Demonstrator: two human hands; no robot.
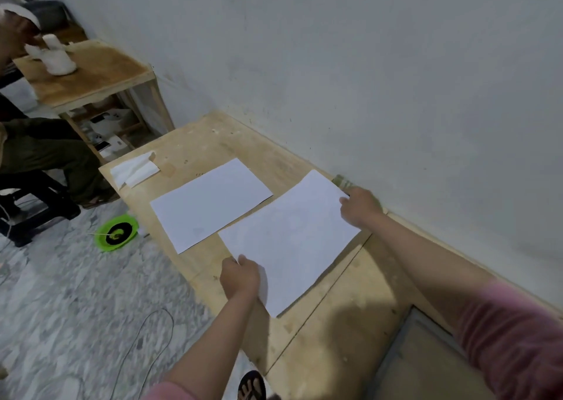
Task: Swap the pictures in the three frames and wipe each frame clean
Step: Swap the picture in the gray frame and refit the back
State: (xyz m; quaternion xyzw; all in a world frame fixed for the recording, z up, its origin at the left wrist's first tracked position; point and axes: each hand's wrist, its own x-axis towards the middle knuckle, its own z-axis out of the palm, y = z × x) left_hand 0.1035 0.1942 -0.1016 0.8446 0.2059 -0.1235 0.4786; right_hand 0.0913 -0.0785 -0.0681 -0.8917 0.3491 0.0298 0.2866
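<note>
Near white sheet lies flat on low wood table, blank side up, corner overlapping far white sheet.
L hand at near-left corner of near sheet, thumb on top, fingers curled at edge, pinching it.
R hand at far-right corner by wall, fingers bent on paper edge; grip seems pinch.
Folded white cloth at far-left table end, apart from sheets.
Frame part, grey, at near-right table.
Green plate on floor.

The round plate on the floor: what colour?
Bright green plate with a black centre; the head view shows it.
</note>
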